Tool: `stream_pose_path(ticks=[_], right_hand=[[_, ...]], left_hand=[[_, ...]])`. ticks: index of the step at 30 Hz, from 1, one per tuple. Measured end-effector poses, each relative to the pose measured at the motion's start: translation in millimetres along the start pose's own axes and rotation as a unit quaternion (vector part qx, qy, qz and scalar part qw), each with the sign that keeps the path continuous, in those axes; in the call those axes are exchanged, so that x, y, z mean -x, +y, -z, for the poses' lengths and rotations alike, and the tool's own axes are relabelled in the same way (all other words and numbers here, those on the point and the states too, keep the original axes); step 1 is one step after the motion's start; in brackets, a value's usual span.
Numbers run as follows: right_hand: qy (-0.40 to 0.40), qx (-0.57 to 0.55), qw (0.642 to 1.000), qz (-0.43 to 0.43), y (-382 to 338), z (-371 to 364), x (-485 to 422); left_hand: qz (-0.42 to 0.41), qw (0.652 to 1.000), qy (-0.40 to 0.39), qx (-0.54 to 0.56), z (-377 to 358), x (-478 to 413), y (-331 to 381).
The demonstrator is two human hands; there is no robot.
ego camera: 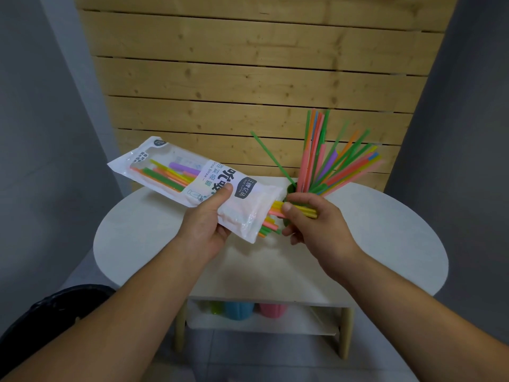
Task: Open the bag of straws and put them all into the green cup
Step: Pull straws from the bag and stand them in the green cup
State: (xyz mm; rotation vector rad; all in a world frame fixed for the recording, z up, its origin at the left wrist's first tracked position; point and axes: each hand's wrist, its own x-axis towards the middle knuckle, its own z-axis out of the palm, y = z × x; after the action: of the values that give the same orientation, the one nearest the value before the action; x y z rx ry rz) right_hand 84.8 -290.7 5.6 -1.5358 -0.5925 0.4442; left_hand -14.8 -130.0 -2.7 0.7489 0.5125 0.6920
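Head view: left hand (pixel 209 224) grips the white bag (pixel 248 208) (printed "Drink Straw") above the worktop (pixel 385 244); right hand (pixel 316 224) pinches yellow straws (pixel 301 209) at its open mouth, beside the straw-filled green cup (pixel 290 188).

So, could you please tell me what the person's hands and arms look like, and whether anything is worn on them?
The left hand and right hand are bare: no gloves, rings or watch show. The left forearm and right forearm are bare too, with no sleeve in view. The visible thumbnails look short and unpainted.
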Motion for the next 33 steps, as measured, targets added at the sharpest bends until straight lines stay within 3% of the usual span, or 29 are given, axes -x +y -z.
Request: stream_pose_path(ticks=[14, 21, 27, 33], right_hand=[[0.040, -0.057, 0.997, -0.018, 0.4, 6.0, -6.9], [0.021, -0.147, 0.987, -0.054, 4.0, 6.1, 0.4], [-0.043, -0.042, 0.994, -0.095, 18.4, -11.9, 9.5], [0.047, -0.138, 0.989, -0.038, 6.9, -33.6, -3.2]], left_hand=[[-0.003, 1.000, 0.008, 0.004, 2.1, -2.6, 1.0], [-0.011, 0.999, 0.020, 0.023, 4.5, -5.6, 8.9], [-0.013, 0.999, 0.015, 0.044, 3.3, -2.9, 11.0], [0.003, 0.999, 0.010, 0.045, -0.1, 0.5, 5.1]])
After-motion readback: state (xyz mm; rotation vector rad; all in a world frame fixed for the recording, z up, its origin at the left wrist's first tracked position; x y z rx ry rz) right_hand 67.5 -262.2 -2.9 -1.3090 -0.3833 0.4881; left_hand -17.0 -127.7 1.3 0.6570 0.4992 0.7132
